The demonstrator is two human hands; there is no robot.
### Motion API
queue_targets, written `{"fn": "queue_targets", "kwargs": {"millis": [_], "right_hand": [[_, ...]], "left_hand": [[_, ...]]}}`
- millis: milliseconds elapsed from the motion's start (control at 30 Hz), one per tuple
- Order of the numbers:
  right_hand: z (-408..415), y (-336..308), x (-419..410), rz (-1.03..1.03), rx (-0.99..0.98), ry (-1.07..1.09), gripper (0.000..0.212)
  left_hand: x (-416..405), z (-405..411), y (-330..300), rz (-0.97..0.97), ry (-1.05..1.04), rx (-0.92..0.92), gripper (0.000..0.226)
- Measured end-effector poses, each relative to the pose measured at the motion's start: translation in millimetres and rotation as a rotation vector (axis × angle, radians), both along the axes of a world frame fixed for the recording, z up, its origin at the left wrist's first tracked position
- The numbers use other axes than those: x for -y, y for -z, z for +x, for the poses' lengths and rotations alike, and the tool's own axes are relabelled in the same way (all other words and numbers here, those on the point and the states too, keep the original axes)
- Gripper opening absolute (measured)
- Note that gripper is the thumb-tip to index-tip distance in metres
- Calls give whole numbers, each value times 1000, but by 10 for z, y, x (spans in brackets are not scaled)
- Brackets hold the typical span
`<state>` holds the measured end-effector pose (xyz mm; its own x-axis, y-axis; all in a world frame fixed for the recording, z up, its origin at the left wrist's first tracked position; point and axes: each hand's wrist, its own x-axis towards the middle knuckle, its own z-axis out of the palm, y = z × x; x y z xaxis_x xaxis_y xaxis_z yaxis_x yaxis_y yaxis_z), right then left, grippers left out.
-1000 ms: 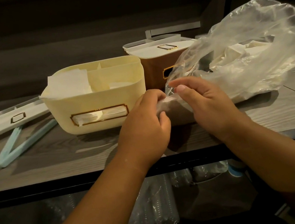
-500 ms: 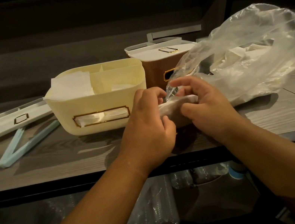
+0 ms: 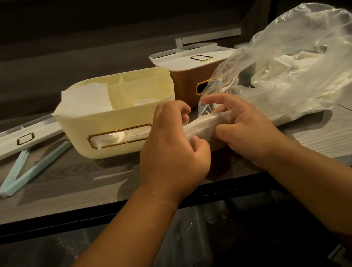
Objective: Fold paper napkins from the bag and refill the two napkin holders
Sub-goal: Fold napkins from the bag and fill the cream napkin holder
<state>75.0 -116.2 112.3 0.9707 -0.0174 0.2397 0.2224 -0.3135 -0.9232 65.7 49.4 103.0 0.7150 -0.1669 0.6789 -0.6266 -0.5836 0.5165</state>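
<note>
A clear plastic bag (image 3: 298, 60) with white paper napkins inside lies at the right of the table. Its twisted open end (image 3: 204, 126) runs toward me, and both hands grip it: my left hand (image 3: 171, 150) on the near left, my right hand (image 3: 240, 131) just right of it. The cream napkin holder (image 3: 118, 117) stands open at the centre, with folded napkins in its left compartment and some showing in its front slot. The brown napkin holder (image 3: 187, 82) stands behind, its white lid on top.
The cream holder's white lid (image 3: 12, 143) lies flat at the left. In front of it lies a light blue clip (image 3: 28, 168). The grey wooden table (image 3: 63, 191) ends in a dark front edge; plastic-wrapped items sit on a shelf below.
Both hands have rolled the bag's open end tighter into a twisted strip. The hands stayed in nearly the same place; the bag's top has sagged slightly.
</note>
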Motion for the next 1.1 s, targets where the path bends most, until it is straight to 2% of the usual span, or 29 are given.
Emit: {"fn": "queue_targets", "kwargs": {"millis": [167,267,433,500,567,633,733,800,900,1000,1100], "right_hand": [[11,-1,-39,-20,-35,85,62],[5,-64,-39,105,-56,87,58],[109,-620,-107,179,8,39,54],[205,-917,-211,138,17,7,53],[336,-1149,-332,37,21,-35,54],[481,-1311,-472,-110,33,-73,54],[710,-1412,-667,-302,23,-126,58],[839,-1408,-761,-539,40,-148,63],[974,-1357,-853,-877,36,-200,62],[1071,-1332,-897,-1008,28,-221,60],[1094,-1313,-945,-1120,59,-237,61]], "left_hand": [[-7,-1,1,-5,0,7,47],[-29,-49,-105,-58,10,-52,46],[-210,-21,-913,-217,-5,-102,35],[-345,96,-1305,-311,-19,-223,27],[-469,206,-1603,-326,2,-454,16],[-560,315,-1755,-192,23,-651,15],[-678,539,-1752,-17,-30,-809,19],[-726,672,-1675,90,-55,-908,18],[-737,794,-1580,262,-91,-968,17],[-713,864,-1543,415,-132,-1028,22],[-680,910,-1495,516,-167,-1057,12]]}}
